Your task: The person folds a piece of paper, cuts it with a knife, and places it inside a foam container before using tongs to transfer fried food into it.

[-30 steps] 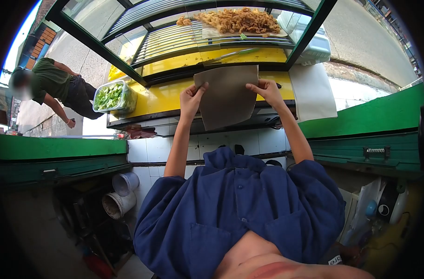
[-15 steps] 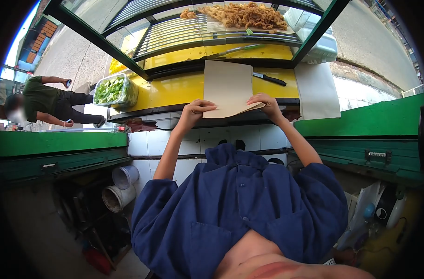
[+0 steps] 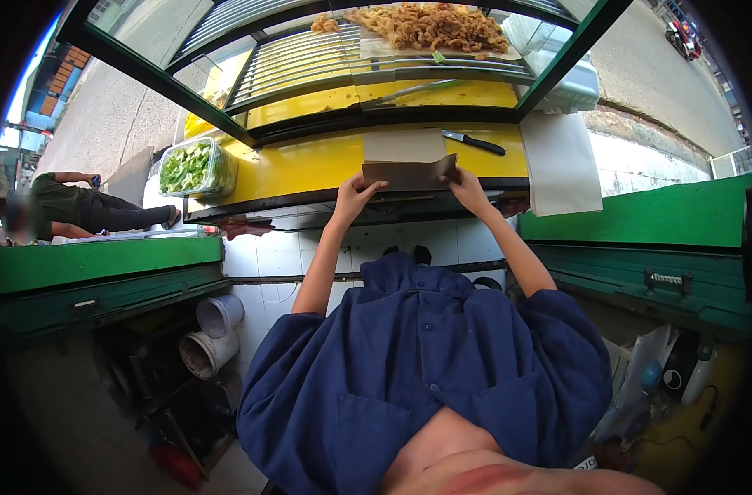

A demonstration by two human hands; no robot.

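A sheet of brown paper (image 3: 409, 173) is held up at the near edge of the yellow counter (image 3: 310, 161), its near part raised and in shadow. My left hand (image 3: 359, 198) pinches its left corner, fingers behind and thumb in front. At the right corner my right hand (image 3: 467, 191) grips it the same way. Behind the raised part, more pale paper (image 3: 405, 143) lies flat on the counter. A black-handled knife (image 3: 475, 143) rests to the right of that paper.
Green-framed glass case (image 3: 170, 82) with fried food (image 3: 442, 29) on a rack. Container of chopped greens (image 3: 190, 167) at left, white sheets (image 3: 560, 165) at right, foam boxes (image 3: 570, 87) behind them. A person (image 3: 79, 206) walks outside at left; buckets (image 3: 207, 353) stand below left.
The near part of the paper has been lifted and tilted up, uncovering the flat paper behind it and the knife's blade. The person outside has moved. A red vehicle now shows at upper right.
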